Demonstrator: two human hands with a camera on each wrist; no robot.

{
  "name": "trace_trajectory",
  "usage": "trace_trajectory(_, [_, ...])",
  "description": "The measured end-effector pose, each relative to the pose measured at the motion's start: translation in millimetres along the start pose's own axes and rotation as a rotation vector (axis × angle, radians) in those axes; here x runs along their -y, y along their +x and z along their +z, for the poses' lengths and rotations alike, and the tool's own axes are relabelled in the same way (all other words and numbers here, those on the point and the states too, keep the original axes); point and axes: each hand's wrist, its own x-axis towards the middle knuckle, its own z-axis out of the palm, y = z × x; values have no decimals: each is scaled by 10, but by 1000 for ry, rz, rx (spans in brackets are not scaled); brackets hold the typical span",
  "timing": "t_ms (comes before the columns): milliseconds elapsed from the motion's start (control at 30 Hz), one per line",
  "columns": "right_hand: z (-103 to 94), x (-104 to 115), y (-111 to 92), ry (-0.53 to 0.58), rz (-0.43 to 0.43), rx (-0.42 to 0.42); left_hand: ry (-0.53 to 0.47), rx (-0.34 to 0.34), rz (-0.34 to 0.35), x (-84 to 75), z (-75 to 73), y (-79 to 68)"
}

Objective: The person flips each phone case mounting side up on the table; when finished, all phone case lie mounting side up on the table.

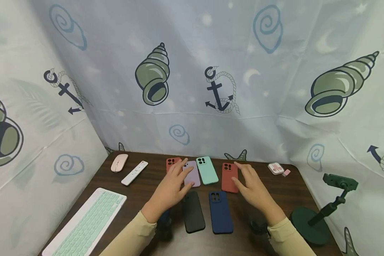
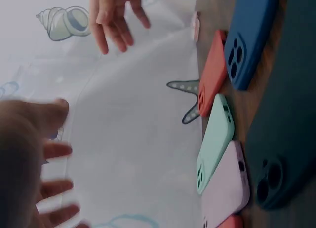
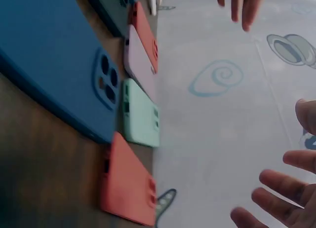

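My left hand (image 1: pixel 171 186) hovers with spread fingers over the lilac phone case (image 1: pixel 192 175) and the left red case (image 1: pixel 171 163), partly hiding both. My right hand (image 1: pixel 256 188), fingers extended, is raised beside the right red phone case (image 1: pixel 229 181). Between them lies a mint phone case (image 1: pixel 207 170). Nearer me are a black case (image 1: pixel 193 213) and a navy case (image 1: pixel 220 213). Part of another dark blue case shows beneath my left wrist. Both wrist views show the left hand (image 2: pixel 24 154) and right hand (image 3: pixel 291 188) raised off the cases, holding nothing.
At the left are a white and mint keyboard (image 1: pixel 88 222), a white remote (image 1: pixel 134 173) and a pale mouse (image 1: pixel 119 163). A small white case (image 1: pixel 276 168) with a pink piece sits back right. A dark green stand (image 1: pixel 310 225) occupies the right edge. Patterned curtain (image 1: pixel 192 89) backs the table.
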Motion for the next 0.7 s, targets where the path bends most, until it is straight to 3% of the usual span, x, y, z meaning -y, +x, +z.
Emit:
trace_trajectory(100, [70, -19, -109, 65, 25, -1, -66, 5, 51, -59, 51, -18])
trace_trajectory(267, [222, -73, -248, 191, 85, 7, -81, 24, 96, -127, 138, -26])
trace_trajectory(500, [508, -162, -358, 355, 183, 92, -118, 209, 46, -252, 331, -21])
trace_trajectory(700, [637, -230, -438, 533, 306, 230, -151, 342, 15, -379, 466, 16])
